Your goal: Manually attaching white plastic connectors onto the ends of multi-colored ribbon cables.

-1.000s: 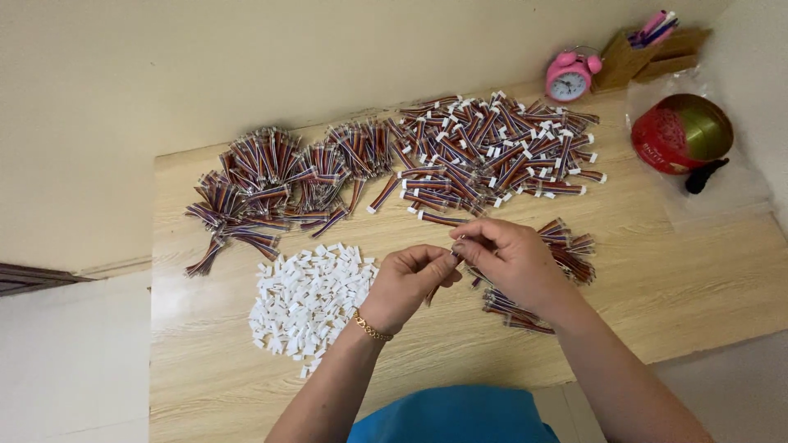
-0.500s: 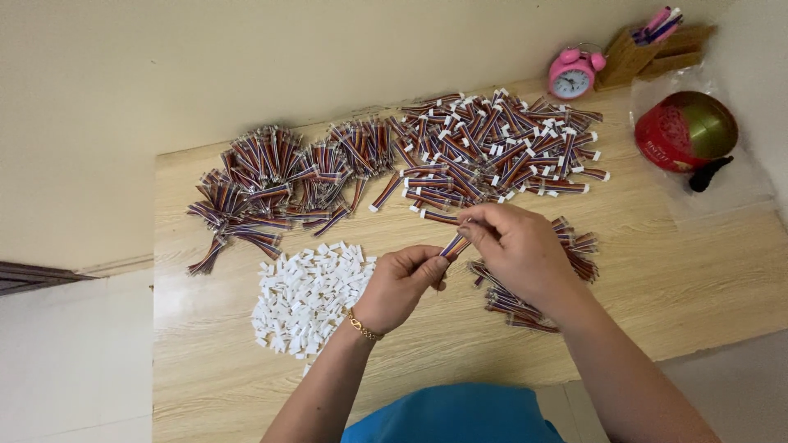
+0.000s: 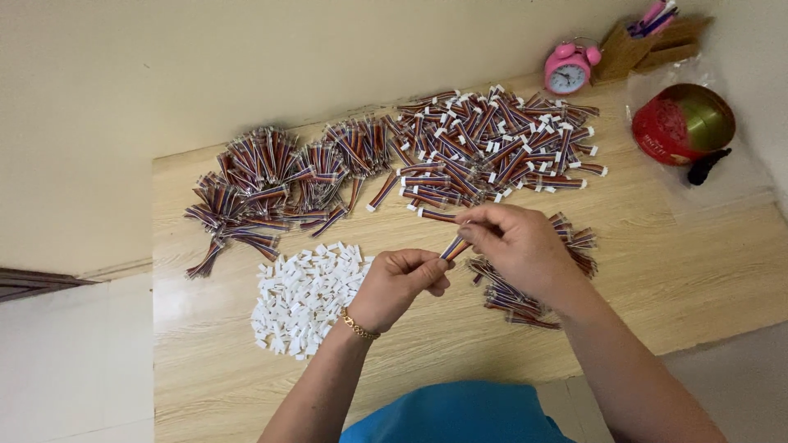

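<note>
Both grips pinched shut on one striped wire lead: left hand on its lower end, right hand on the upper, held above the surface between white connector pile and loose lead heap. Versus 0.5 s ago: hands barely shifted, lead still pinched between them.

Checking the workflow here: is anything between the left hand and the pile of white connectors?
Nothing visible. The left hand sits just right of the white connectors, with only bare table between. Both hands pinch one wire.
</note>
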